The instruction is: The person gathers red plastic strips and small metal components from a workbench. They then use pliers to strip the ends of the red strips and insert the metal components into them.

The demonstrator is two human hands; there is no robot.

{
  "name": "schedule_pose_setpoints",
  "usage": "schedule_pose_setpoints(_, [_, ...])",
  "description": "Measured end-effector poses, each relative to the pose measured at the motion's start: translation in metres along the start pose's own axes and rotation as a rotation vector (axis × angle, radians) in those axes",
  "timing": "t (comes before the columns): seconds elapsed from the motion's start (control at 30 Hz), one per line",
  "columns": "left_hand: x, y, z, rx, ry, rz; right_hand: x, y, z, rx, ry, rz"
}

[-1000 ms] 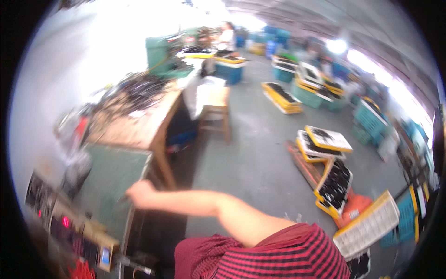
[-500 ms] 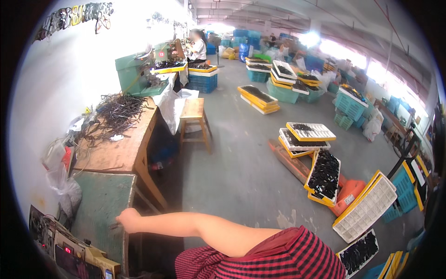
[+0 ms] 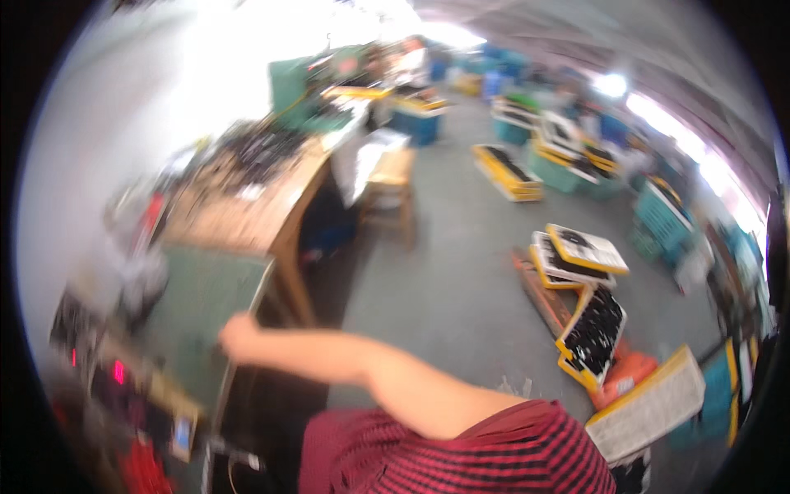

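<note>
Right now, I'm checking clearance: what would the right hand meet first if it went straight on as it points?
Likely the green tabletop just past the right hand; blur and unclear depth hide whether it would touch or skim over.

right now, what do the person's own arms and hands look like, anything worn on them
One bare arm shows, ending in an ungloved hand; no watch or bracelet is visible, though blur hides fine detail. The short sleeve has red and black stripes and a plain maroon edge.
</note>
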State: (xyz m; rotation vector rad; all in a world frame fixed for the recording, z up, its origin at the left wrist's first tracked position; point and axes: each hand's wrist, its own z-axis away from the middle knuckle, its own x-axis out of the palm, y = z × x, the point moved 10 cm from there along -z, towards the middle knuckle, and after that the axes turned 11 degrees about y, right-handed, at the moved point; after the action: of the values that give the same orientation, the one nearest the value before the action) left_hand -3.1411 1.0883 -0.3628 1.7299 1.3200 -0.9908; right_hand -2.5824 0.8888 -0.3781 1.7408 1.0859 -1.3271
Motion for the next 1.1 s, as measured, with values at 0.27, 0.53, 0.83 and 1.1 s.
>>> schedule_pose_setpoints(0.27, [-0.113,0.064,0.072,-0.235,0.313,0.771,-0.031,0.038,0.026,0.078,-0.173,-0.105])
schedule_pose_setpoints(0.53, [-0.193,0.141,0.229,-0.218,-0.052,1.928,-0.029,0.041,0.092,0.264,-0.008,-1.174])
schedule_pose_setpoints(0.83, [-0.030,0.288,0.330,-1.167,-1.056,1.858,-0.037,-0.077,0.249,0.276,-0.546,-1.829])
schedule_pose_setpoints(1.1, [0.010,0.327,0.336,-1.090,-0.926,1.795,0.005,-0.077,0.287,0.518,-0.508,-1.599])
